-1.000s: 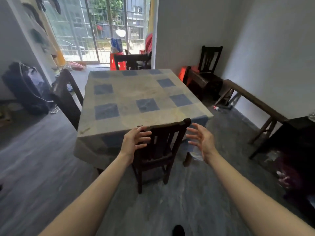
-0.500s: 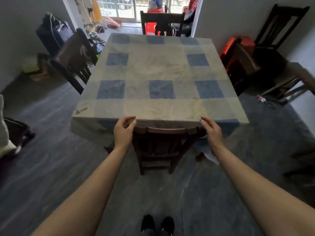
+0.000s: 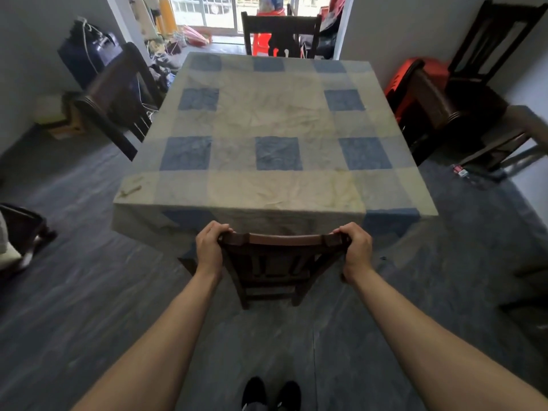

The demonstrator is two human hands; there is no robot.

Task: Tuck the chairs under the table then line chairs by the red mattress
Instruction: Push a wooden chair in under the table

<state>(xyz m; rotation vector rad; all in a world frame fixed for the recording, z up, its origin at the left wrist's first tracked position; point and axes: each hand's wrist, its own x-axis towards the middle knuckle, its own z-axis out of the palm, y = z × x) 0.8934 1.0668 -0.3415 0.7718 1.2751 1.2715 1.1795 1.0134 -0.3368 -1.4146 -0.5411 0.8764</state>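
Observation:
A dark wooden near chair (image 3: 275, 262) stands at the front edge of the table (image 3: 275, 120), which wears a blue-and-cream checked cloth. My left hand (image 3: 209, 250) grips the left end of its top rail and my right hand (image 3: 356, 250) grips the right end. The seat is hidden under the cloth. Another chair (image 3: 117, 96) stands angled at the table's left side, one chair (image 3: 280, 34) at the far end, and one chair (image 3: 427, 99) at the right side. A red mattress (image 3: 400, 81) shows low behind the right chair.
A further dark chair (image 3: 489, 46) stands by the right wall above a wooden bench (image 3: 522, 129). A dark suitcase (image 3: 89, 51) leans on the left wall, with clutter near the doorway. Another piece of furniture (image 3: 20, 232) sits at the left edge. My shoes (image 3: 271, 393) are below.
My hands, open and apart a second ago, have reached the near chair's top rail and curled shut around its two ends. The view has tilted down over the table.

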